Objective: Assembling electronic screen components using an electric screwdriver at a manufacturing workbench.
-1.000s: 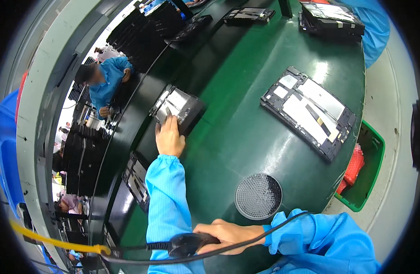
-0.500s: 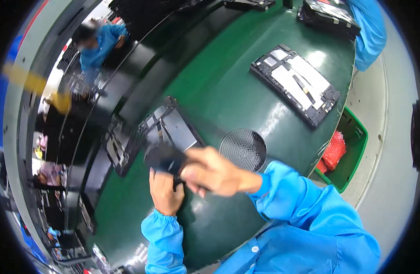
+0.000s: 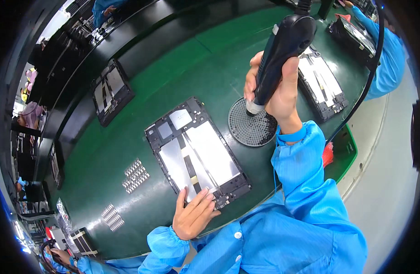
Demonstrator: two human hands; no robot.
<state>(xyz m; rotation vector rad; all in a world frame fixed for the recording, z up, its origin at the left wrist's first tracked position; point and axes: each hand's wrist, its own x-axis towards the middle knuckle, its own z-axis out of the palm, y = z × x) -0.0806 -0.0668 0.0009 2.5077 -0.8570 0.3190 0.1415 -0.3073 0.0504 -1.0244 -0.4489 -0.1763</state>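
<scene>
"What is changing in the head view?"
"The right hand (image 3: pixel 283 98) is gripping the black driver (image 3: pixel 283 50) and is now pointing it at the round tray (image 3: pixel 239 123), away from the left hand (image 3: pixel 191 217)."
"And the left?"
"It is resting loosely on the opened tablet's (image 3: pixel 214 150) near edge, on the green table (image 3: pixel 169 98). The work is turning, I think, to the dark pieces (image 3: pixel 268 129)."
</scene>
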